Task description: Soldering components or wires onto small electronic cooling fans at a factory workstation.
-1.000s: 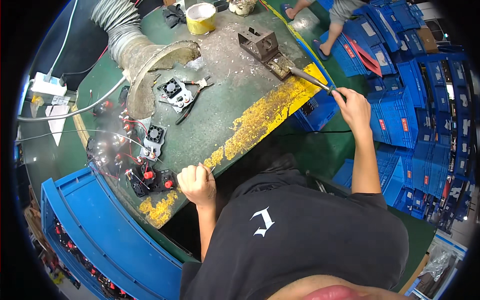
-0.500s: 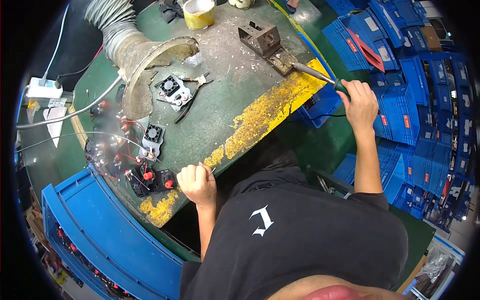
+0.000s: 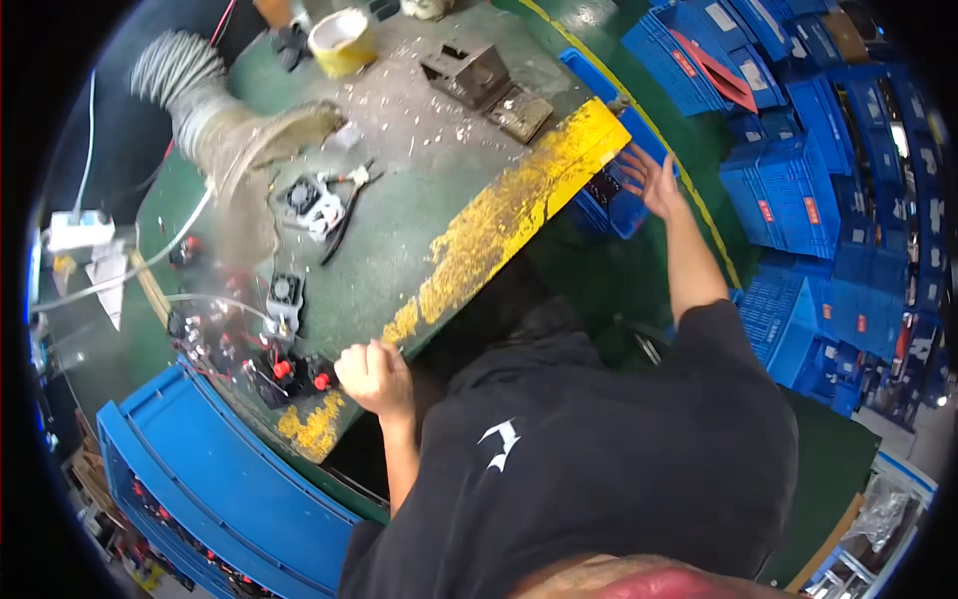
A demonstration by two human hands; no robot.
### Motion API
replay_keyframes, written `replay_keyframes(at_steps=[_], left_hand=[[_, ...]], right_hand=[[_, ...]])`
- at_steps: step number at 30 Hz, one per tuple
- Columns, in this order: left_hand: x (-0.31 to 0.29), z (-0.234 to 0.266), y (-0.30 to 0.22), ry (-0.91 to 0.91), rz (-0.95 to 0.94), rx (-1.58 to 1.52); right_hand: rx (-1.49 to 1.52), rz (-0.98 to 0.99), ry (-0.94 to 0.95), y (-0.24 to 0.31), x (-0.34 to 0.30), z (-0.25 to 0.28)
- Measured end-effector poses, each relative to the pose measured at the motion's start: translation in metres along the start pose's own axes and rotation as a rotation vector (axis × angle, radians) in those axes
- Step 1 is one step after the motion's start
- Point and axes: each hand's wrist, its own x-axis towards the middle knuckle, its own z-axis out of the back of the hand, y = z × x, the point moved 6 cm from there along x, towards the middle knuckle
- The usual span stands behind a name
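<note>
My left hand (image 3: 375, 377) is curled closed at the near edge of the worktable (image 3: 384, 240), beside black parts with red terminals (image 3: 282, 369); what its fingers hold, if anything, is hidden. Out past the table's yellow-painted right edge, my right hand (image 3: 653, 184) is open, fingers spread and nothing visible in them, above a blue bin (image 3: 629, 214). The brown metal soldering iron stand (image 3: 469, 76) sits on the table to its left, and no iron shows. Farther left lie a small fan on a grey plate (image 3: 317, 212) and dark-handled pliers (image 3: 339, 235). Nearer is a second fan (image 3: 286, 290).
A flared duct hose (image 3: 239, 150) reaches over the table's left side, above tangled wires. At the back is a yellow roll (image 3: 342, 43). A large blue tray (image 3: 220, 464) stands near left; blue crates (image 3: 783, 200) are stacked at right.
My right hand has let go of the soldering iron, which has gone from view, and opened out lower by the table's edge. The left hand stays closed near the same corner. The view has shifted.
</note>
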Motion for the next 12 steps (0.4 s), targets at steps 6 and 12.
replay_keyframes(at_steps=[6,12], left_hand=[[-0.001,-0.013,0.008,0.034,-0.016,-0.028],[-0.014,-0.010,0.005,-0.016,0.020,0.058]], right_hand=[[-0.060,-0.011,-0.296,-0.194,-0.092,0.223],[0.291,-0.490,-0.553,-0.431,-0.208,0.155]])
